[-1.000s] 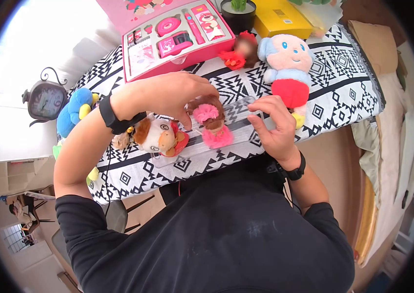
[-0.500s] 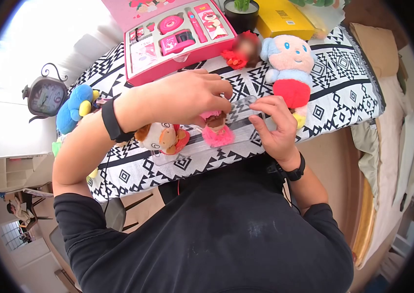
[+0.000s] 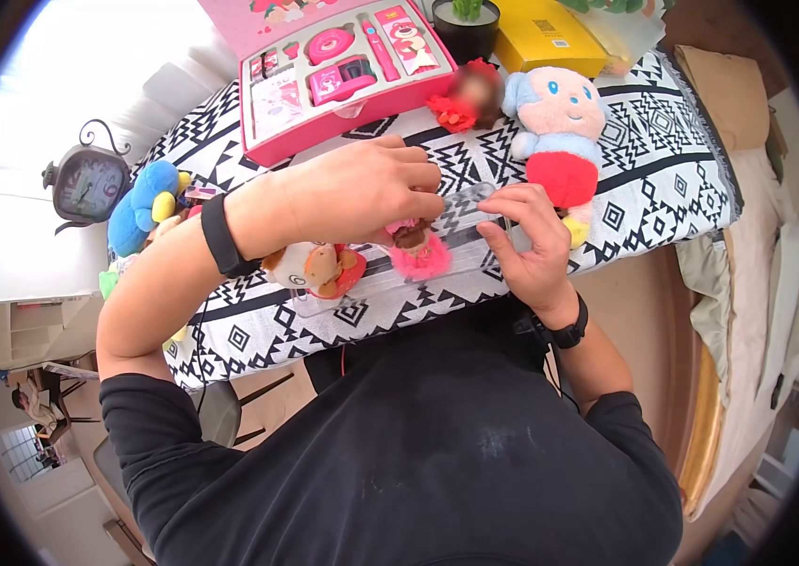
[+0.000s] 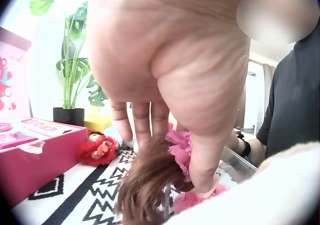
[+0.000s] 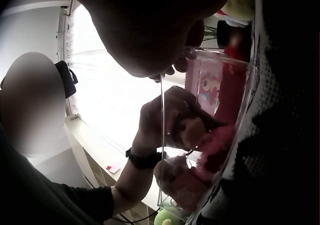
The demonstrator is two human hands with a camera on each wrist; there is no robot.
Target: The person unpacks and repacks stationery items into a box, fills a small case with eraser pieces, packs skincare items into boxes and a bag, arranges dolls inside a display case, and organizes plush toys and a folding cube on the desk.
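A clear plastic box (image 3: 461,215) lies along the near part of the table. Inside it, a small doll in a fluffy pink dress (image 3: 423,260) is next to a white-and-brown plush animal in red (image 3: 348,271). My left hand (image 3: 362,193) comes over the doll from above and grips its head. The left wrist view shows the doll's brown hair (image 4: 150,185) and pink bow (image 4: 181,147) between thumb and fingers. With curled fingers, my right hand (image 3: 536,250) holds the box's right end; in the right wrist view its fingertips lie over the rim.
Behind the left hand stands an open pink gift set box (image 3: 324,127). A red-dressed doll (image 3: 456,111) and a blue-and-pink plush toy (image 3: 565,141) lie to its right, with a potted plant (image 3: 466,33) and yellow box (image 3: 550,42) behind. A blue plush (image 3: 140,212) and clock (image 3: 90,186) are left.
The left hand moved right from the plush animal's side and over the doll, covering its head, with its fingers closing in. The right hand keeps its place on the box's end.
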